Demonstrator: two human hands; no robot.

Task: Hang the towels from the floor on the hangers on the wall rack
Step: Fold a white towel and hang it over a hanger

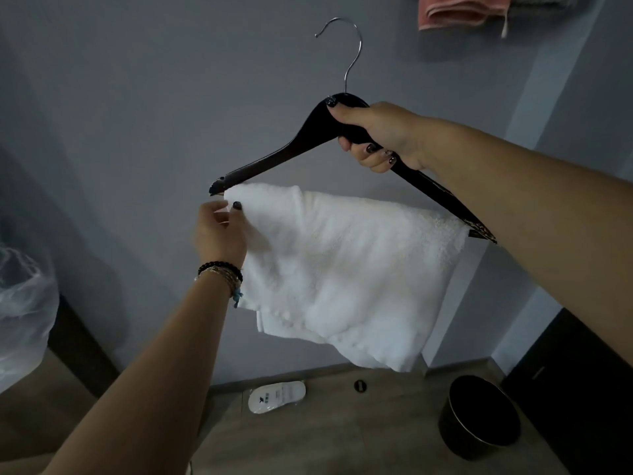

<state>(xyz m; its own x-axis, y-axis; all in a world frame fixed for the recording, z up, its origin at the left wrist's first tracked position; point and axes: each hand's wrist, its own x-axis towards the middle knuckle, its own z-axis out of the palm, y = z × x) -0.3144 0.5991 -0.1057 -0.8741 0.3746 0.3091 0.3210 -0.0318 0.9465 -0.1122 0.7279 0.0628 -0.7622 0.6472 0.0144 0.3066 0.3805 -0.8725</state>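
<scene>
A dark wooden hanger [274, 159] with a silver hook is held up in front of the grey wall. My right hand [376, 135] grips it at the top, just right of the hook. A white towel [349, 269] is draped over the hanger's lower bar and hangs down in folds. My left hand [219, 231] pinches the towel's upper left corner, close to the hanger's left tip. A pink towel [459, 10] hangs at the top right, cut off by the frame edge.
A black round bin [479, 416] stands on the wooden floor at the lower right. A white packaged slipper [275, 395] lies by the wall base. A clear plastic bag [24, 303] fills the left edge. Dark furniture [582, 371] stands at the right.
</scene>
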